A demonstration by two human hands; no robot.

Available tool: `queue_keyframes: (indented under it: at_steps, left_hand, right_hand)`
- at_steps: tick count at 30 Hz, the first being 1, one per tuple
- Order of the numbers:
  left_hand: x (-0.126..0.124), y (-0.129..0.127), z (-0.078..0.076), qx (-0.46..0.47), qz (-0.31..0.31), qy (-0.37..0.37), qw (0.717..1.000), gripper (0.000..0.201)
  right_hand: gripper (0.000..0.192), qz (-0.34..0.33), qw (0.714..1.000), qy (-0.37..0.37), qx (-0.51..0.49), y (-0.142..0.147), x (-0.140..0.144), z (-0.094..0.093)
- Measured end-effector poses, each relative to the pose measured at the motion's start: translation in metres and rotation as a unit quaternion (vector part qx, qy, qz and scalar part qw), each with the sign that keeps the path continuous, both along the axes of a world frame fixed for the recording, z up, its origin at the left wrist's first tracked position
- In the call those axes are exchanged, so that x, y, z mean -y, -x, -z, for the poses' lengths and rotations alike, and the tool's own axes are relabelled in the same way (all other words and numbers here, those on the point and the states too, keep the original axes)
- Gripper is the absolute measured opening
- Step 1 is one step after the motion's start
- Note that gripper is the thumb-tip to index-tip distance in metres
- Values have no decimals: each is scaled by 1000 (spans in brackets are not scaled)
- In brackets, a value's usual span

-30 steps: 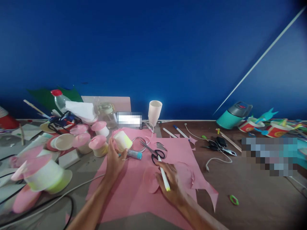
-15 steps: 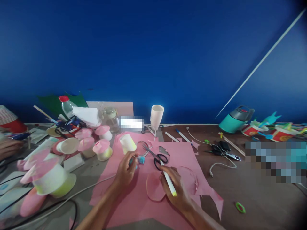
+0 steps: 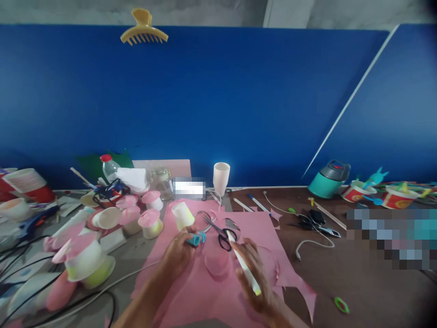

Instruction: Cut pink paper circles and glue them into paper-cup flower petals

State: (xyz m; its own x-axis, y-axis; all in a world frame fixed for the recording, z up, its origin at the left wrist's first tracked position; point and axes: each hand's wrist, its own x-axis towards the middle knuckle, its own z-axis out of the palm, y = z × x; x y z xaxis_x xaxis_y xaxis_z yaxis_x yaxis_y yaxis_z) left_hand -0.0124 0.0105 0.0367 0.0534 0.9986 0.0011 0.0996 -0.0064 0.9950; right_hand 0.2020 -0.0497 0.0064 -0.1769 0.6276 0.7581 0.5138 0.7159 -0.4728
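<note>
My left hand [image 3: 179, 249] is closed around a small teal-blue piece [image 3: 194, 240] with a rounded, tube-like end; its kind I cannot make out. A second small teal bit [image 3: 203, 236] shows just beside it. My right hand [image 3: 254, 269] grips a white marker [image 3: 248, 272] with a yellow-green end, slanting across the fingers. Both hands are over pink paper [image 3: 184, 291]. Black-handled scissors [image 3: 222, 233] lie on it with blades parted, close to the marker's far end. A round pink piece [image 3: 217, 263] lies between the hands. A white-and-yellow paper cup [image 3: 182, 215] stands beyond my left hand.
Pink-topped paper cups [image 3: 150, 223] crowd the left side, with cables running through. A white cup stack [image 3: 221, 177], a glass jar [image 3: 161, 183] and pens [image 3: 257, 204] are at the back. A teal flask [image 3: 328, 180], cables and red cups [image 3: 399, 196] are on the right.
The camera view has tilted up, showing the wall's top and a yellow claw clip. My right hand has moved slightly right, uncovering more of the round pink piece. Both hands keep their grip.
</note>
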Motion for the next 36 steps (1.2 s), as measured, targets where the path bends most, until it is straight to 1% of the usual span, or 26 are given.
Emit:
queue_keyframes:
  at_steps: [1, 3, 5, 7, 9, 12, 15, 17, 20, 22, 23, 25, 27, 29, 31, 34, 36]
  left_hand:
    - [2, 0, -3, 35, 15, 19, 999, 19]
    - [8, 0, -7, 134, 46, 68, 988, 17]
    - [14, -1, -6, 257, 81, 128, 954, 25]
    - [19, -2, 0, 333, 104, 161, 923, 32]
    - [21, -3, 8, 363, 115, 166, 910, 30]
    - [21, -4, 16, 386, 132, 161, 898, 26]
    - [21, -6, 17, 395, 148, 161, 892, 26]
    - [21, -6, 16, 390, 149, 166, 893, 26]
    - [20, -3, 15, 361, 125, 163, 910, 28]
    - [19, 2, 15, 314, 87, 142, 935, 30]
    - [18, 4, 15, 277, 65, 124, 951, 30]
    - [16, 9, 14, 170, 28, 87, 981, 30]
    - [16, 13, 14, 50, 0, 52, 997, 30]
    - [16, 15, 13, -47, -17, 16, 999, 30]
    - [17, 14, 12, -114, -29, -30, 993, 28]
    - [18, 11, 12, -183, -42, -111, 976, 20]
    - [18, 11, 15, -212, -39, -159, 964, 15]
  right_hand:
    - [44, -18, 1000, -13, 2, 0, 3, -4]
    - [37, -38, 999, -32, -6, 3, 8, -10]
    - [28, -33, 998, -42, -30, 8, 13, -14]
    - [18, -31, 998, -47, -36, 15, 15, -15]
    - [17, -44, 998, -45, -17, 19, 14, -16]
    - [21, -57, 998, -34, -2, 21, 10, -15]
    - [24, -65, 998, -20, 1, 20, 8, -14]
    - [23, -71, 997, -14, 2, 19, 9, -13]
    - [25, -64, 998, -27, -4, 15, 11, -12]
    - [32, -47, 998, -41, -7, 12, 12, -12]
    - [36, -39, 998, -44, -9, 10, 12, -11]
    - [42, -27, 999, -38, -14, 7, 10, -9]
    - [41, -9, 1000, -25, -16, 6, 8, -5]
    - [40, 18, 1000, -16, -16, 7, 6, -1]
    - [39, 41, 999, 1, -16, 8, 4, 3]
    - [43, 62, 997, 26, -31, 11, 3, 7]
    - [45, 62, 997, 39, -38, 12, 2, 8]
